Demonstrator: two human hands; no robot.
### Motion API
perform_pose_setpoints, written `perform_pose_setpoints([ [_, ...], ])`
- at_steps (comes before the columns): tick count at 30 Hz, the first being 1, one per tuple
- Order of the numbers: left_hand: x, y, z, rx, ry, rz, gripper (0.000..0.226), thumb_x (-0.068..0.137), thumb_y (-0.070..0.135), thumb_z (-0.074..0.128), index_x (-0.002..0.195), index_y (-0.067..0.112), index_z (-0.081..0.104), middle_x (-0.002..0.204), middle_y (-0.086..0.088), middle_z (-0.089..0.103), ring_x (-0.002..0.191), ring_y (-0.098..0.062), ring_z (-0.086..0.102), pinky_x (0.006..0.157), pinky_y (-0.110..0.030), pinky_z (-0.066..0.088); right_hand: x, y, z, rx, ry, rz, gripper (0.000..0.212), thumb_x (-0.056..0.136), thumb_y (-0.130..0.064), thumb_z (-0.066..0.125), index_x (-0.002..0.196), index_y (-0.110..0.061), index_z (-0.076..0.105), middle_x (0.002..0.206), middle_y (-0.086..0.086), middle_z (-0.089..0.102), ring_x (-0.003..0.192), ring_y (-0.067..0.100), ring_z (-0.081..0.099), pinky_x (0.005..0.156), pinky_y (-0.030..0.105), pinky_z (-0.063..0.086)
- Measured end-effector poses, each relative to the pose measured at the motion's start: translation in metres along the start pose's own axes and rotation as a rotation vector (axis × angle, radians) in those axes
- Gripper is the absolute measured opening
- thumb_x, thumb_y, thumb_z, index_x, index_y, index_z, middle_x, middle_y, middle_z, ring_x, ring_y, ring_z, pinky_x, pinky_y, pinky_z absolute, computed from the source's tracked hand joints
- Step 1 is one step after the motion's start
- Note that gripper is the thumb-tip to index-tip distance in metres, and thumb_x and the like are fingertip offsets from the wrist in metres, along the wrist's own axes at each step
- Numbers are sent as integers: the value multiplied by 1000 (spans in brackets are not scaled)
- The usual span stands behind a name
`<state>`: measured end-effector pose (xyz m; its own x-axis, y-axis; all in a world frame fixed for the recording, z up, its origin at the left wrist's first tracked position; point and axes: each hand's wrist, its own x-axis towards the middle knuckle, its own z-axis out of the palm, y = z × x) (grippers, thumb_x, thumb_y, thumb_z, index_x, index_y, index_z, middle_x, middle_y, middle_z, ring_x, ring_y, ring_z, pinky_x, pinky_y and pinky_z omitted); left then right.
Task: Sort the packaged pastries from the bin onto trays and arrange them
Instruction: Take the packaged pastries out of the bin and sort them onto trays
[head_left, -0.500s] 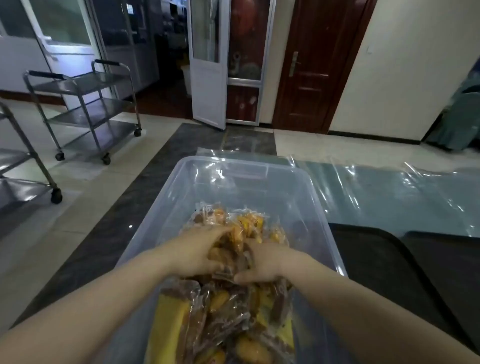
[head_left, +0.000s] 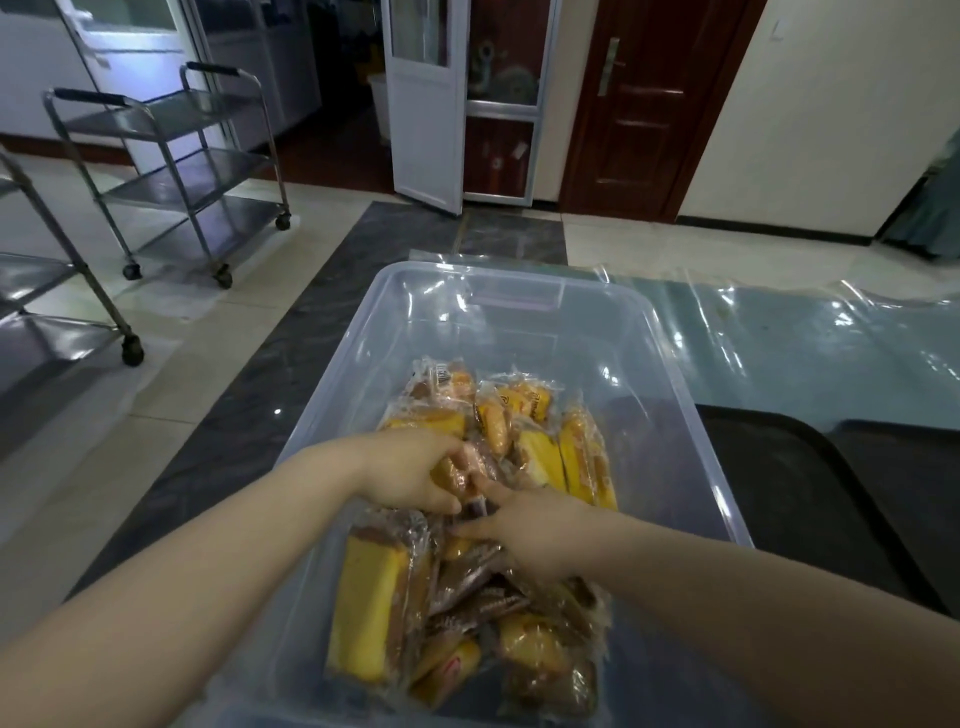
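Note:
A clear plastic bin (head_left: 670, 364) stands in front of me, holding several packaged pastries (head_left: 540, 415): yellow cake slices, small golden buns and brown ones in clear wrappers. A large yellow cake slice (head_left: 366, 608) lies at the near left of the pile. Both hands are down in the pile's middle. My left hand (head_left: 410, 473) curls its fingers around a small wrapped pastry (head_left: 452, 475). My right hand (head_left: 530, 530) rests on the packets beside it, index finger and thumb spread toward the same packet. A dark tray (head_left: 810, 499) lies to the bin's right.
A second dark tray (head_left: 914, 467) sits further right on a table covered in clear plastic film (head_left: 805, 338). Two steel trolleys (head_left: 171, 171) stand on the tiled floor at left. A white glass door and a brown wooden door are at the back.
Both hands have shifted slightly toward me within the pile. My right hand's fingers have spread out from a closed pinch, and more of the far pastries are uncovered.

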<state>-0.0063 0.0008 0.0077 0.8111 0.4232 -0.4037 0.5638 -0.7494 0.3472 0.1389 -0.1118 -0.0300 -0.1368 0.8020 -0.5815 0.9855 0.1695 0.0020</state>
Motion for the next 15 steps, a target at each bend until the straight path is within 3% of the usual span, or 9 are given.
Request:
perform_pose_setpoints([
  [3,-3,-2,2,16,-104,-17,49,81,46,67,121,25,49,116,6,58,98,-12,55,85,-29,46,-2,8,-13,119,58,10,77,89,7,46,145,-43,32,159,5,19,140,32,30,105,46,42],
  [6,-4,-2,2,40,-137,-43,62,78,46,70,130,22,45,123,6,53,103,-13,52,85,-26,42,-4,20,-23,232,131,-3,62,90,7,47,139,-29,49,139,5,53,118,23,55,93,38,51],
  [8,-5,-2,0,24,-104,-28,54,78,42,72,124,23,50,118,8,55,101,-12,54,84,-25,44,-9,29,-30,296,165,4,43,94,-4,51,132,-23,58,128,2,61,110,21,57,93,37,50],
  [12,-5,-1,-3,-41,-17,33,14,82,24,70,91,25,59,84,14,57,72,0,53,58,-13,38,-16,43,-40,479,250,112,28,89,-9,55,112,-17,69,108,3,66,96,20,59,86,34,51],
  [15,-6,1,-6,-47,62,47,11,84,22,67,94,21,62,85,12,56,74,-1,52,60,-14,38,-18,51,-44,545,323,187,20,89,-13,57,104,-13,70,96,5,66,85,18,59,74,31,50],
])
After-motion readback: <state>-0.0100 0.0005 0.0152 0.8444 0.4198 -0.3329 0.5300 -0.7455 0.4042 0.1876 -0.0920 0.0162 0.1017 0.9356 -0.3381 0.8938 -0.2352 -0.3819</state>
